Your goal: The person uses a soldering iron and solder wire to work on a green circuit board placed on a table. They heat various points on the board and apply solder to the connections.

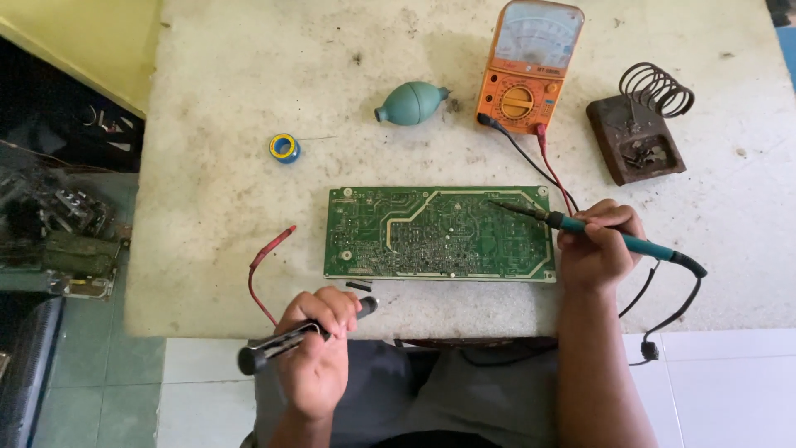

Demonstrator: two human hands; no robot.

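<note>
Right hand (599, 247) is closed in a pen-like grip around a teal-handled soldering iron (609, 235), which lies almost flat, its long axis running from the cord end at about four o'clock up to the dark tip at about ten o'clock. That tip rests over the upper right part of the green circuit board (439, 232), near its far right corner; whether it actually touches the copper side cannot be told from this view. The board lies solder side up on the worn pale desk (215, 99), its long axis running nine to three o'clock, and from the right hand it stretches away toward nine o'clock, so this hand sits just off the board's right short edge. Left hand (315, 344) is curled shut around a dark, metal-clipped desoldering pump (303, 332), held near the desk's front edge; the pump's axis slants from eight o'clock to two o'clock, its nozzle end aimed at the board's near long edge but clear of it. From the left hand the board lies at about one o'clock, close but apart, and the right hand is the nearer of the two. A small black part (358, 285) lies just beside the board's front edge. Farther off at twelve o'clock stand an orange multimeter (526, 70) with its leads, a green rubber blower (410, 104), a blue solder spool (283, 148) and a rusty iron stand (638, 133).
</note>
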